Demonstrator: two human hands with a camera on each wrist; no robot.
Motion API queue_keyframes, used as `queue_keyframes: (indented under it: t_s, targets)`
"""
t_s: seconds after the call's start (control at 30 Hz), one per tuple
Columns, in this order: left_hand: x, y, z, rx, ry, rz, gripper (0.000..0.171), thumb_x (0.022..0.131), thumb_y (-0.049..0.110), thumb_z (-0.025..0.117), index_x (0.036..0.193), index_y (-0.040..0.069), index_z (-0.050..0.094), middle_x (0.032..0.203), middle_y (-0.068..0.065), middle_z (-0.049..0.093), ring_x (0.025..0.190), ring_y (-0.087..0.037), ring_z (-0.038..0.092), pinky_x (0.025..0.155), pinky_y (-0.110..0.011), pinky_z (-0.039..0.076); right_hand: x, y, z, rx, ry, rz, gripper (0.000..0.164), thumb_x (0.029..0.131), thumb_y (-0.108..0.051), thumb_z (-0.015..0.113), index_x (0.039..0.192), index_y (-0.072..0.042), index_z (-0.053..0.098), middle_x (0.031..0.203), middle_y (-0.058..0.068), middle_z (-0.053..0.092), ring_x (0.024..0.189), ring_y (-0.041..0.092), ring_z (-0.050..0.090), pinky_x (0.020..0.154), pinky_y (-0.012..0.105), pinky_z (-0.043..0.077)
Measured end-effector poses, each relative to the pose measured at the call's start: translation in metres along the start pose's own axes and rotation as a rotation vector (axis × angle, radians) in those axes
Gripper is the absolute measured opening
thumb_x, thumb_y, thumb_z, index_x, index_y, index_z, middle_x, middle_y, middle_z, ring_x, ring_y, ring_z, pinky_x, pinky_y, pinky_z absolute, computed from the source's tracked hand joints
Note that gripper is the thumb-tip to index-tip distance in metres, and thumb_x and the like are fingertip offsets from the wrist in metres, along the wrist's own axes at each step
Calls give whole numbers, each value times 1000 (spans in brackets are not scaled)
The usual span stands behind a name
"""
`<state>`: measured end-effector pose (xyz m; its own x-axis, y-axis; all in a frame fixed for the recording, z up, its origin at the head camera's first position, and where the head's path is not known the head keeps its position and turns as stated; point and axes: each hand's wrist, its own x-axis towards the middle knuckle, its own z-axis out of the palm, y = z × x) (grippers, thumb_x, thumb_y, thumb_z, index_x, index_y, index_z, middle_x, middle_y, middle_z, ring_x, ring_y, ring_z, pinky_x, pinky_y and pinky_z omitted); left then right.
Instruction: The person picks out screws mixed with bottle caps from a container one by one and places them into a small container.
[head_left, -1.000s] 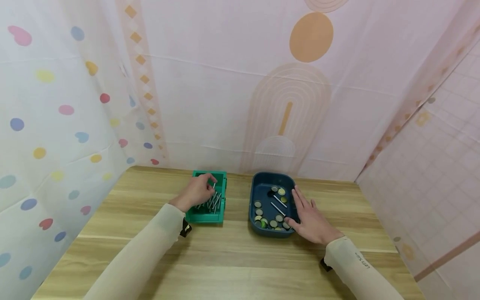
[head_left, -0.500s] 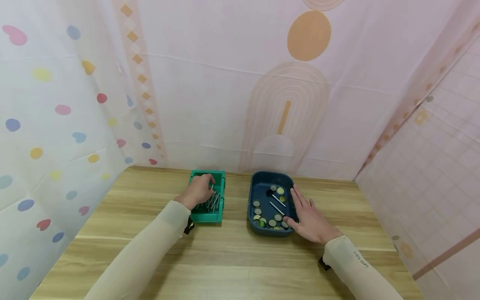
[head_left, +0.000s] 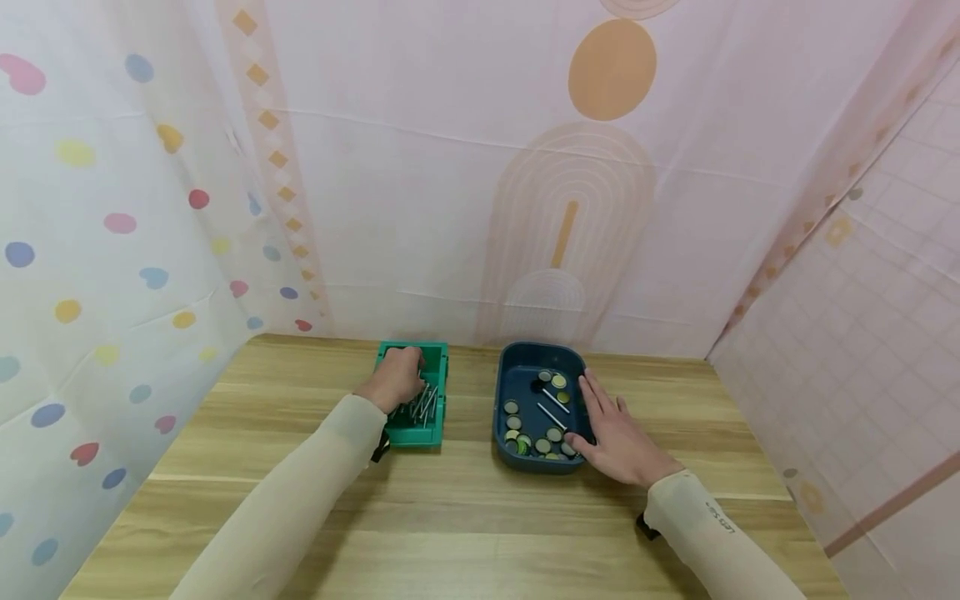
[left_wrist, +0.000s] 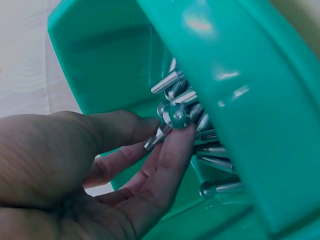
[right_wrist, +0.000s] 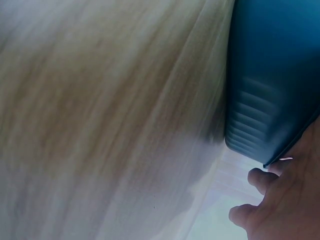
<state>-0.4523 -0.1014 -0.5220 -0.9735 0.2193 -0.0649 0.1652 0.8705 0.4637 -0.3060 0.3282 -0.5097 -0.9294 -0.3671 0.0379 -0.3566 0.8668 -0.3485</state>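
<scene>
In the head view my left hand [head_left: 396, 383] reaches into a green bin [head_left: 417, 437] with several silver bolts [head_left: 425, 407]. The left wrist view shows its thumb and fingers pinching a bolt [left_wrist: 159, 137] among the others. Its tip points back toward the palm, and a round bolt head with a socket lies by the fingertips. My right hand [head_left: 624, 443] rests with straight fingers on the right rim of a dark blue tray [head_left: 517, 358]. Inside the tray lie two bolts [head_left: 553, 415] and several round caps or discs [head_left: 543, 446], some yellowish, one green.
Both containers stand near the back of a wood-grain table [head_left: 450, 517], with a gap of tabletop between them. A patterned curtain [head_left: 420, 208] hangs directly behind the table and along both sides.
My left hand has gone lower into the green bin, its fingers now among the bolts. The right hand has stayed on the tray's rim. The head view has shifted slightly.
</scene>
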Motion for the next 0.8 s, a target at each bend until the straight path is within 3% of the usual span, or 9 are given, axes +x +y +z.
queue_keyframes:
  t_s: [0.03, 0.13, 0.27, 0.47, 0.6, 0.8]
  targets:
    - [-7, 4, -3, 13, 3, 8, 40, 108, 12, 81, 144, -4, 73, 147, -28, 76, 133, -43, 76, 109, -59, 67, 0, 0, 0, 1, -1, -1, 101, 119, -48, 65, 187, -2, 5, 198, 20, -1, 179, 51, 25, 142, 80, 15]
    - [-10, 7, -5, 82, 15, 12, 39, 108, 10, 79, 143, -5, 74, 145, -27, 78, 131, -41, 78, 107, -58, 68, -1, 0, 1, 7, -1, -1, 101, 119, -48, 65, 187, -2, 6, 198, 20, -1, 179, 51, 25, 142, 80, 15]
    - [-15, 18, -13, 99, 22, -1, 38, 106, 9, 78, 140, -7, 75, 142, -28, 79, 126, -40, 80, 106, -64, 67, -1, 0, 1, 9, -1, -2, 102, 119, -48, 66, 187, -2, 5, 198, 20, -1, 179, 51, 25, 142, 81, 16]
    - [-53, 55, -43, 35, -7, -13, 37, 111, 5, 72, 143, -12, 71, 148, -33, 74, 132, -44, 77, 114, -61, 65, 1, 0, 1, 2, -2, -6, 102, 119, -49, 65, 187, -2, 5, 198, 20, -1, 179, 51, 26, 142, 80, 16]
    - [-59, 55, -44, 21, 31, 23, 36, 111, 6, 70, 142, -12, 71, 146, -34, 74, 122, -41, 78, 110, -59, 67, 1, 0, 0, 3, 6, -8, 102, 119, -48, 66, 187, -2, 5, 198, 20, -1, 179, 52, 26, 141, 81, 17]
    - [-67, 63, -43, -6, 77, 51, 38, 114, 8, 68, 146, -13, 69, 150, -34, 74, 121, -39, 79, 110, -58, 67, -1, -1, -1, 8, 8, -6, 102, 118, -47, 66, 186, -2, 6, 198, 20, -1, 179, 52, 26, 141, 81, 16]
